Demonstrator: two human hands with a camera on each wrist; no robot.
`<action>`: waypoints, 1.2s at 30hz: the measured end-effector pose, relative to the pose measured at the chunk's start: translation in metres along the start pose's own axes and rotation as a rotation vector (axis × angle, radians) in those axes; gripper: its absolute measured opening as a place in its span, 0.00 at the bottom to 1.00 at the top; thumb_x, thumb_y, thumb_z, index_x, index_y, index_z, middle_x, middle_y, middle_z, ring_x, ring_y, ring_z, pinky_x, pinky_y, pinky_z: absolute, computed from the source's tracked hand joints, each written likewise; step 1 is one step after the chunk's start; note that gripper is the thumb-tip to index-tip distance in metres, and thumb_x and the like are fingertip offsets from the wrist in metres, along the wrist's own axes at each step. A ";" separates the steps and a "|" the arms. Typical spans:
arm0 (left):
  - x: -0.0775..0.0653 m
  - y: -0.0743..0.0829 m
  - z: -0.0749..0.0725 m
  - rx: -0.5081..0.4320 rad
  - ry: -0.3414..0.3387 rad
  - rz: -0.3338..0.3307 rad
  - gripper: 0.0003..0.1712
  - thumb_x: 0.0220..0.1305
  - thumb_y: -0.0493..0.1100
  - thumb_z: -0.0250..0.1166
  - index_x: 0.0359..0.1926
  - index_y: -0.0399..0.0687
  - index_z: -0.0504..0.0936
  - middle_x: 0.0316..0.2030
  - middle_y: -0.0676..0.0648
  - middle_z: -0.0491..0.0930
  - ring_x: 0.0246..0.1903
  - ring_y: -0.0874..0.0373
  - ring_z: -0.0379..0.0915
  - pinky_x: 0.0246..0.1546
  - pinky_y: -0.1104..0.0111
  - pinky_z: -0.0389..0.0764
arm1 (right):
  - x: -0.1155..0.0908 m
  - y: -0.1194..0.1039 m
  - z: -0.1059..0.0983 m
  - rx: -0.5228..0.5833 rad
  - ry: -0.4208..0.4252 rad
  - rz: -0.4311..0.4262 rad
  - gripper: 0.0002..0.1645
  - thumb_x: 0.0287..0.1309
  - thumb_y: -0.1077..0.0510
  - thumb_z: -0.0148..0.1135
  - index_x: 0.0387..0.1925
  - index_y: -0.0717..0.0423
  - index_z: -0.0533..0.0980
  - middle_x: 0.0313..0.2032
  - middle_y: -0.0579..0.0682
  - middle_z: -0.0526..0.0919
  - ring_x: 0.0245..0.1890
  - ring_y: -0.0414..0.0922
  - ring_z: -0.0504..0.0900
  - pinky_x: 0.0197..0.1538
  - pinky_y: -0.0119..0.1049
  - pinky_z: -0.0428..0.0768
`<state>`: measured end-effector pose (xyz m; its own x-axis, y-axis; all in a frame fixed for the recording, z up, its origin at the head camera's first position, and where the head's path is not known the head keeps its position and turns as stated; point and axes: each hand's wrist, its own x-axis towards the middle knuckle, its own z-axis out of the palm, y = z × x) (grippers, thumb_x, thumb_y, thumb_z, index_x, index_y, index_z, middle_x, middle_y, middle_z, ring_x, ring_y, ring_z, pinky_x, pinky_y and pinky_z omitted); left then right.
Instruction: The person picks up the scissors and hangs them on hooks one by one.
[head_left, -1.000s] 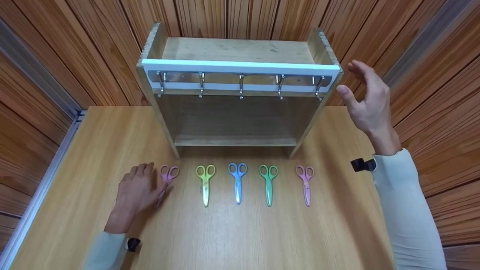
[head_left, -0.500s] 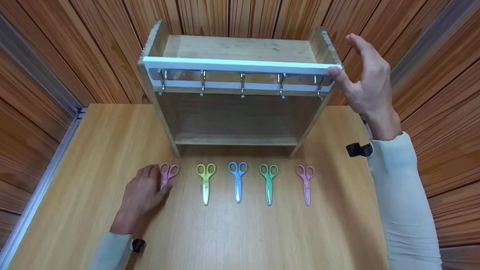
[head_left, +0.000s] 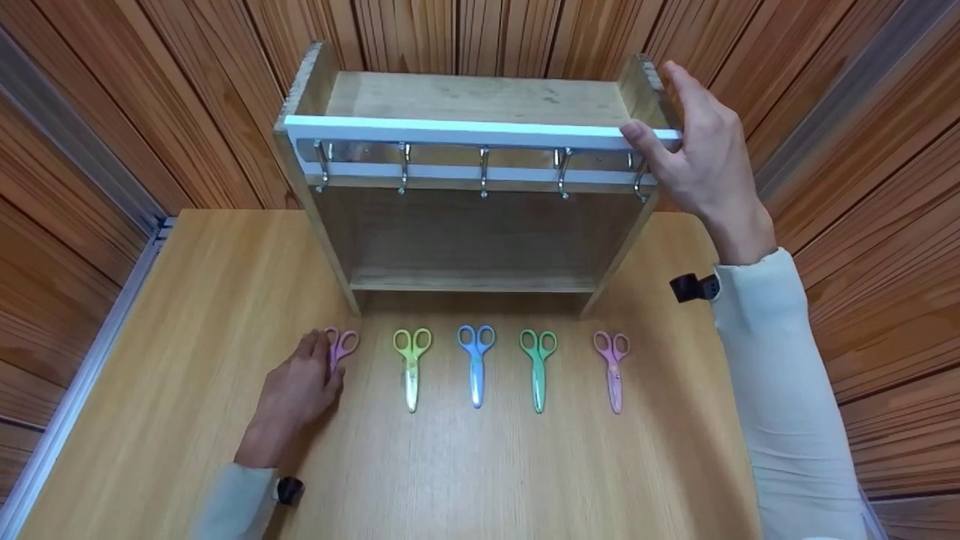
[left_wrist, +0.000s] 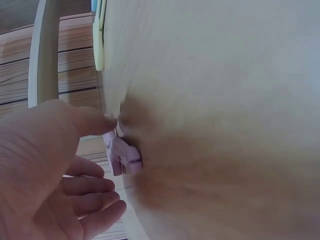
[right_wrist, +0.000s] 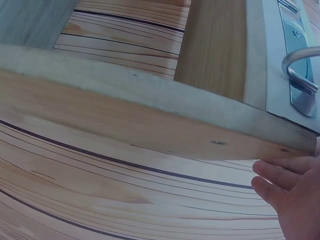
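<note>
A small wooden shelf unit stands at the back of the table, with metal hooks along its white front rail. My right hand is at its upper right corner, thumb over the rail's end. In the right wrist view, extended fingers lie at the edge of the side panel. My left hand rests over the leftmost scissors, which are pink-purple, and partly hides them. The left wrist view has these scissors just beyond the thumb tip, the other fingers loosely spread below.
Yellow-green scissors, blue scissors, green scissors and pink scissors lie in a row on the wooden table, handles toward the shelf. Wood-plank walls surround the table's back and sides.
My right hand has moved up and left onto the shelf's corner, its thumb now over the rail. My left hand has slid slightly right and closer over the leftmost scissors.
</note>
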<state>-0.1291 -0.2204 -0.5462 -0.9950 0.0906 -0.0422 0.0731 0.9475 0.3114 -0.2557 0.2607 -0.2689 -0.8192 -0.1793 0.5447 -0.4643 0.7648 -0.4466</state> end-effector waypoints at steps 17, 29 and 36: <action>0.004 0.014 0.007 0.187 0.098 0.044 0.23 0.69 0.39 0.65 0.54 0.19 0.76 0.41 0.29 0.79 0.27 0.45 0.76 0.24 0.52 0.86 | 0.000 -0.009 0.009 -0.126 -0.057 0.005 0.56 0.66 0.19 0.50 0.78 0.55 0.64 0.79 0.55 0.64 0.80 0.56 0.64 0.81 0.54 0.63; 0.003 0.019 0.004 0.295 0.077 0.039 0.18 0.73 0.39 0.64 0.50 0.23 0.77 0.34 0.34 0.77 0.19 0.52 0.68 0.21 0.57 0.84 | 0.004 -0.009 0.010 -0.143 -0.064 -0.008 0.54 0.68 0.21 0.48 0.78 0.55 0.65 0.79 0.55 0.65 0.81 0.55 0.63 0.82 0.53 0.62; 0.001 0.017 -0.004 0.110 0.054 0.030 0.14 0.73 0.36 0.66 0.51 0.27 0.80 0.39 0.30 0.81 0.32 0.42 0.82 0.44 0.45 0.89 | 0.005 -0.009 0.013 -0.132 -0.057 -0.008 0.54 0.68 0.21 0.48 0.77 0.55 0.66 0.79 0.55 0.65 0.81 0.54 0.63 0.82 0.52 0.62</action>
<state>-0.1294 -0.2050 -0.5373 -0.9942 0.1060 0.0179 0.1074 0.9727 0.2060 -0.2599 0.2449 -0.2718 -0.8352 -0.2172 0.5053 -0.4255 0.8373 -0.3433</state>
